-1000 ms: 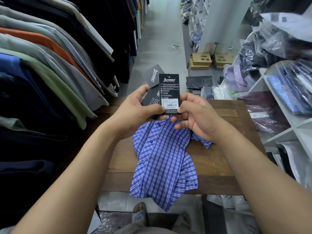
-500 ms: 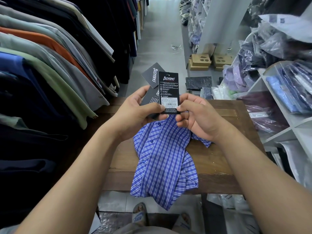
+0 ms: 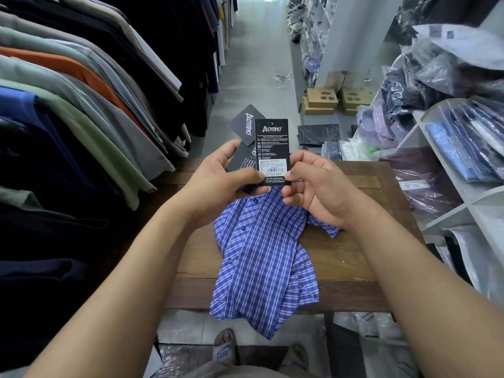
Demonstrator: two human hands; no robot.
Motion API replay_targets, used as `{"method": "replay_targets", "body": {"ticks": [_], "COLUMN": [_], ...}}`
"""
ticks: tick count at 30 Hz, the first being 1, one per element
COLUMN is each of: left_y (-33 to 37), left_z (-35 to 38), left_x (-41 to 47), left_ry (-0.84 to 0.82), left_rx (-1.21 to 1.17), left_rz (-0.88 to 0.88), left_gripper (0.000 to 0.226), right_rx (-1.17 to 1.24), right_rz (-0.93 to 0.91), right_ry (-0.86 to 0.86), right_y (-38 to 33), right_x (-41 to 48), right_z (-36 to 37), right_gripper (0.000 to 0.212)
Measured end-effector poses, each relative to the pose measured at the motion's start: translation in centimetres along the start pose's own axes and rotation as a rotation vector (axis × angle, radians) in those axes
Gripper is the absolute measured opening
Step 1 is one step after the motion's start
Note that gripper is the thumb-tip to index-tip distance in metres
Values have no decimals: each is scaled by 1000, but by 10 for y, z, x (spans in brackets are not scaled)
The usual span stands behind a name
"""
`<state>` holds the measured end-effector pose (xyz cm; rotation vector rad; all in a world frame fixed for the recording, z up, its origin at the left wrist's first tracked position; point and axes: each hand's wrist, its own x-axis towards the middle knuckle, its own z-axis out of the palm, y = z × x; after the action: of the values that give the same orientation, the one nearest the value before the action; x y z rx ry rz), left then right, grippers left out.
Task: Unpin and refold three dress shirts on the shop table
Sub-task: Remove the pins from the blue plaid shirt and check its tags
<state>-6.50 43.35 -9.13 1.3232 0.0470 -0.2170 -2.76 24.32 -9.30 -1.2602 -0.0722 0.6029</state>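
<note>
1. Two hands pinch the black tags (image 3: 271, 148): left hand (image 3: 215, 184) at their lower left, right hand (image 3: 316, 186) at the front tag's lower right corner.
2. Shirt (image 3: 261, 257) lies crumpled just below the grip, on the table (image 3: 354, 255).

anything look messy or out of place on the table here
Yes. The blue checked shirt lies bunched and twisted on the wooden table, its lower part hanging over the near edge, not folded. The left hand and right hand pinch black hang tags above it.
</note>
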Motion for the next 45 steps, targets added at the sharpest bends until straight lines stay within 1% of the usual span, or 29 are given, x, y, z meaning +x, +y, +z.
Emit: {"method": "replay_targets", "body": {"ticks": [4, 8, 9, 11, 13, 15, 20, 24, 27, 29, 31, 33, 34, 36, 39, 42, 45], "left_y": [2, 5, 6, 8, 10, 10, 4, 3, 4, 6, 9, 11, 10, 6, -1, 0, 6], "left_z": [3, 8, 9, 10, 10, 10, 11, 16, 18, 16, 16, 15, 14, 14, 14, 19, 25], "left_x": [-1, 1, 2, 4, 6, 8, 9, 10, 9, 9, 12, 15, 16, 17, 19, 19, 18], "left_ry": [-1, 15, 33, 79, 121, 161, 177, 162, 147, 153, 175, 215, 225, 201, 119, 44, -19], "left_rx": [-39, -60, -34, 40, 81, 106, 109, 112, 149, 149, 77, -11, -7, 47, 105, 142, 176], "left_rz": [-34, -65, -77, -108, -127, -115, -42, -5, 7, -5, -40, -72, -65, -25, 24, 1, -46], "left_gripper": [46, 25, 28, 43, 49, 46, 31, 22, 25, 25, 18, 25, 29, 30, 30, 33, 29], "right_rx": [-37, -107, -131, -192, -226, -216, -155, -271, -304, -273, -246, -240, -235, -229, -248, -233, -240], "right_rz": [7, 3, 6, 29, 61, 76, 72, 8, -35, -57, -66, -62, -60, -66, -73, -56, -10], "right_ry": [16, 26, 23, 9, -9, -20, 11, 6, 30, 87, 149, 171, 175, 181, 159, 126, 137], "right_y": [1, 2, 3, 3, 4, 5, 8, 7, 8, 7, 5, 3, 3, 3, 3, 6, 6], "right_x": [1, 1, 1, 0, 0, 1, 4, 3, 6, 7, 8, 9, 10, 13, 16, 19, 21], "right_z": [-2, -4, -5, -6, -7, -9, -14, -8, -3, -3, -6, -8, -9, -8, -3, -1, -1], "right_gripper": [21, 18, 16, 18, 28, 31, 20, 32, 32, 30, 27, 27, 28, 29, 34, 36, 40]}}
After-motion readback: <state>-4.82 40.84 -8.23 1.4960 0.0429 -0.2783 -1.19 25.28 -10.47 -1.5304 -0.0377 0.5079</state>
